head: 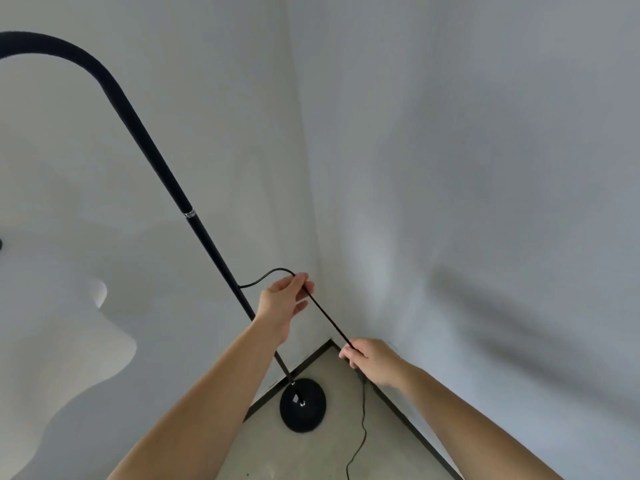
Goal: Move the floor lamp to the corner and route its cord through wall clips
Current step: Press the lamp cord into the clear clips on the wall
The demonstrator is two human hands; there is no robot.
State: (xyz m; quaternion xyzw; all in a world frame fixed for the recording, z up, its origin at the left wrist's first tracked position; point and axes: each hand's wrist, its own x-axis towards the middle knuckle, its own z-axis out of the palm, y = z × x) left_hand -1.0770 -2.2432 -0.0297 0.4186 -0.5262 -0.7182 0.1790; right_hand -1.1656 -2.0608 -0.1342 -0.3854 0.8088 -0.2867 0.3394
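Already the tall black metal floor lamp [204, 233] stands in the corner, its round base [302, 405] on the floor. Both hands pinch the thin black cord [329, 318] taut: left hand [285, 303] high, right hand [369, 358] low. No wall clips show; keeping tension gentle should avoid tipping the lamp.

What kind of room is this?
Probably a bare corner of a home or similar indoor room: plain pale walls, a dark baseboard along a light floor, and a black lamp standing there.
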